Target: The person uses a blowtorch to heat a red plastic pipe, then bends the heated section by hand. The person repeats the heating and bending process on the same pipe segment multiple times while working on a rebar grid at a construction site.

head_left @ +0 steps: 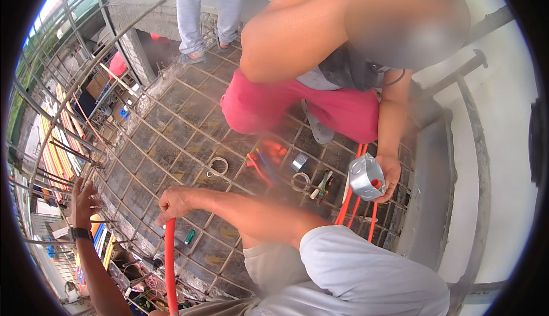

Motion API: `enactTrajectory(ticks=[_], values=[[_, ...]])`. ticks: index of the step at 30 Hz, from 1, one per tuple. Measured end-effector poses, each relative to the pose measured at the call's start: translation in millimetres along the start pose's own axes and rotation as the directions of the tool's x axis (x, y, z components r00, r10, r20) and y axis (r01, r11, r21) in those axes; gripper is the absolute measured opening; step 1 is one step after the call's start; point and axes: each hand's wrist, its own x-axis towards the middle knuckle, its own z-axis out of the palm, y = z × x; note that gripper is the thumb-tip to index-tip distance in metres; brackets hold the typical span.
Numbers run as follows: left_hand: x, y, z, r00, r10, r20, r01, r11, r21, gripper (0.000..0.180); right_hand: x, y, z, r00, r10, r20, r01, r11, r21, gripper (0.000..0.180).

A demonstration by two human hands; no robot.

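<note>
My right hand (175,203) is closed around the upper end of a red conduit pipe (170,262), which runs down to the lower edge. My right forearm crosses the view from the right above a rebar grid. At the left, my left hand (84,203), with a dark band at the wrist, is raised with its fingers apart and nothing in it, near some rebar ends. A small green cylinder (190,236) lies on the deck beside the red pipe. Opposite me, a co-worker's hand (390,173) holds a round metal junction box (366,180) near several red pipes (353,206).
On the gridded deck lie two wire coils (217,167), a square metal box (299,162), pliers (323,182) and orange-red fittings (274,150). The co-worker in pink trousers (309,102) squats opposite; another person's legs (200,16) stand behind. Upright rebar and bundled pipes (57,144) line the left edge.
</note>
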Motion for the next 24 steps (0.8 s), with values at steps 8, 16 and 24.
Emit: enactTrajectory(ticks=[8,16,24], values=[[111,28,-62,1.0,-0.005,-0.008,0.008,0.915,0.403,0.071,4,-1,2,0.999,-0.027,0.03,0.025,0.998,0.063,0.061],[-27,55,51,0.859,0.121,0.497,-0.311,0.895,0.32,0.053,8,1,4,0.999,0.043,-0.017,-0.04,0.988,0.147,0.06],[-236,-23,103,0.752,0.341,0.564,-0.634,0.61,0.475,0.066,18,13,6,0.995,0.098,-0.013,-0.096,0.989,0.113,0.055]])
